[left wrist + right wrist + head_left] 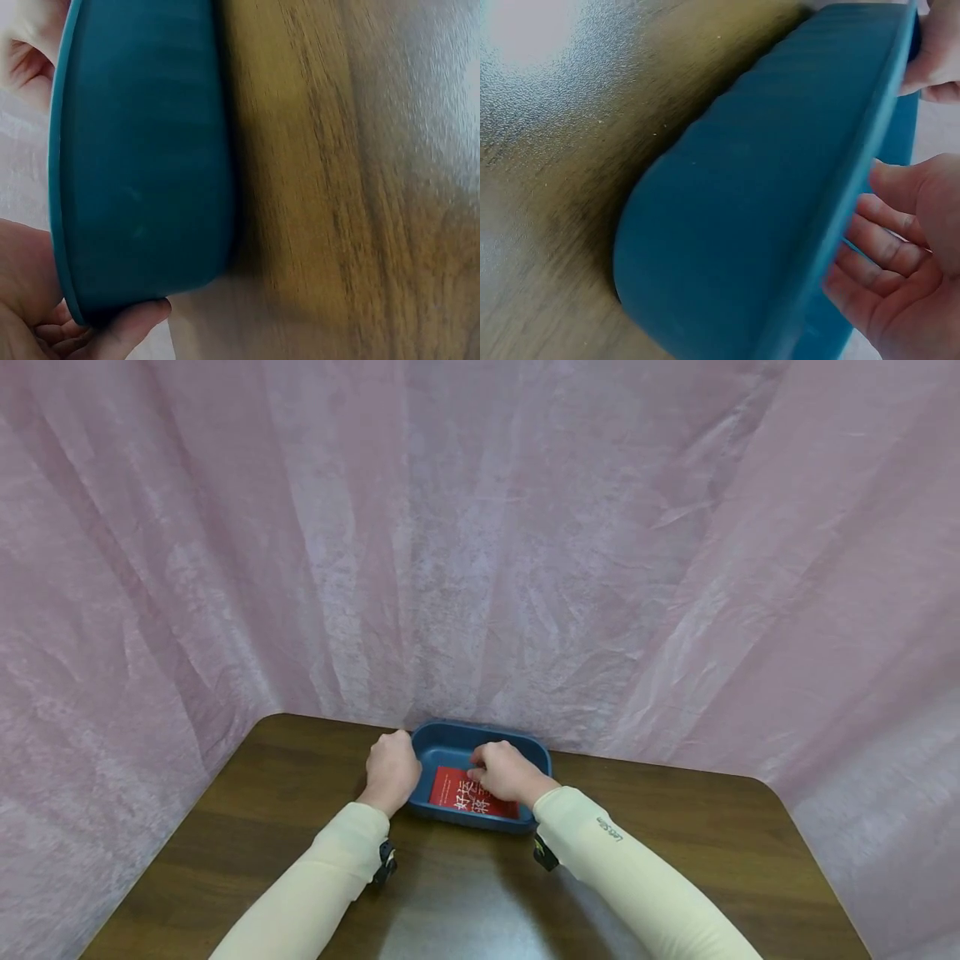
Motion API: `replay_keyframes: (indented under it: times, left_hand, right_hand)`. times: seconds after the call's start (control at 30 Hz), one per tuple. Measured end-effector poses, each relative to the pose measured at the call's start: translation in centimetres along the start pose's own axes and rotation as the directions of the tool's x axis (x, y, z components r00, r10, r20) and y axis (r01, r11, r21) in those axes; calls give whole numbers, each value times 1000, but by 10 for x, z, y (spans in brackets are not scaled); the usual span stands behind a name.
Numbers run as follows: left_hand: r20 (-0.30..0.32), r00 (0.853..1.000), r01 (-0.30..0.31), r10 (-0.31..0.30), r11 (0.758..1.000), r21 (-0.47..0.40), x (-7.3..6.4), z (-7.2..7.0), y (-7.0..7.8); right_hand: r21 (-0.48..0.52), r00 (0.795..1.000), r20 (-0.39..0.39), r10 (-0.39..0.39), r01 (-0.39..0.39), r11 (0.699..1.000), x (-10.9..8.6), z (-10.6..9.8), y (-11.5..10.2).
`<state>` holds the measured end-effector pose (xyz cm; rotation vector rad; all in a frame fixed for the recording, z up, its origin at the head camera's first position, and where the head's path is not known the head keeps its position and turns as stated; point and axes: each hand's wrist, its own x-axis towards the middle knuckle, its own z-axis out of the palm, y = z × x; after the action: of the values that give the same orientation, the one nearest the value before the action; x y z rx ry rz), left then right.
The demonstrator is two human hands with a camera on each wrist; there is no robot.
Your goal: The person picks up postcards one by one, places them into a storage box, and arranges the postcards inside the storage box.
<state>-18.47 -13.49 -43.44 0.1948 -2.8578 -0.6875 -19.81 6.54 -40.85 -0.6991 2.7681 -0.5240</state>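
A blue plastic basin (pixel 480 820), rectangular with rounded corners, stands near the table's back edge. Inside it lies a flat red card-like piece (pixel 444 788) with large white characters; its right part is partly covered from above. My left hand (pixel 392 768) grips the basin's left end, the thumb pressed on the outer wall and the other fingers over the rim in the left wrist view. Over the basin's inside is my right hand (pixel 507 770), its fingers loosely bent above the red piece. In the right wrist view thumb and fingers are apart, with nothing visible between them.
The brown wooden table (pixel 675 835) extends to both sides of the basin and in front of it. A pink curtain (pixel 480 543) hangs right behind the table's back edge. Light sleeves cover both forearms, and a small black device (pixel 545 853) sits under the right wrist.
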Motion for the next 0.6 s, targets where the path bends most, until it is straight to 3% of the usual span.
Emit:
replay_keyframes:
  times: [0.17,0.33,0.43,0.6]
  left_hand:
    - [75,995,76,-72,996,-54,3,-4,-6]
    - [115,985,139,-128,986,-89,5,-12,-12]
    - [87,988,138,-127,983,-124,3,-24,-15]
    - [-6,995,94,-96,979,-182,-5,-49,-16]
  right_hand:
    - [74,999,-43,-1,4,997,-6,-14,0]
    - [153,983,-180,33,-5,988,-31,-44,8]
    - [168,953,-298,57,-7,986,-55,-62,20]
    - [113,873,-470,133,-89,990,-111,-80,46]
